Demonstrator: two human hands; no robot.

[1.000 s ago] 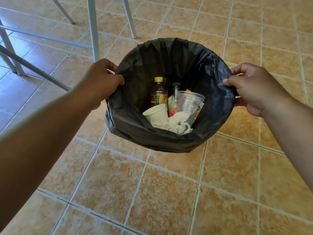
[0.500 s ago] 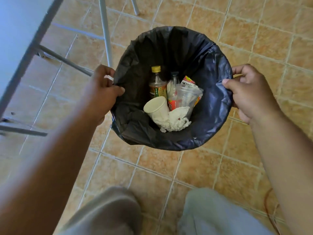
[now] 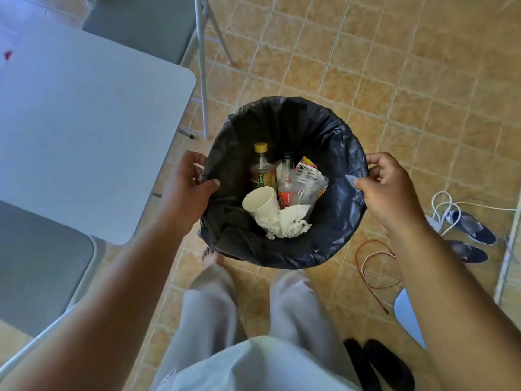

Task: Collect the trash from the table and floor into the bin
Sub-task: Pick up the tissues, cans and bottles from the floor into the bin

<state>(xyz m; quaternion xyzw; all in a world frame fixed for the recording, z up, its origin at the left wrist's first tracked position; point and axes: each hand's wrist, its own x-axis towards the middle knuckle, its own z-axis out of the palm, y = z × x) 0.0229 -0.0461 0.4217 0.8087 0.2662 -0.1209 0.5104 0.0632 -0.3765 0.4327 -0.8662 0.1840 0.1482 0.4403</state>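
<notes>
A round bin (image 3: 332,244) lined with a black bag hangs in front of me above the tiled floor. My left hand (image 3: 187,193) grips its left rim and my right hand (image 3: 390,193) grips its right rim. Inside lie a tea bottle with a yellow cap (image 3: 261,167), a white paper cup (image 3: 260,203), a clear plastic cup (image 3: 306,187), crumpled white tissue (image 3: 290,225) and a red snack wrapper (image 3: 308,164).
A grey table (image 3: 84,131) stands at the left with a small red scrap (image 3: 8,55) on it. Grey folding chairs sit behind it (image 3: 146,24) and at lower left (image 3: 39,266). Shoes (image 3: 473,227), a white cable (image 3: 445,207) and a red cord (image 3: 372,266) lie at right.
The bin has risen toward me in both hands and the view has tilted down. The table top, my legs, the shoes and the cords have come into sight.
</notes>
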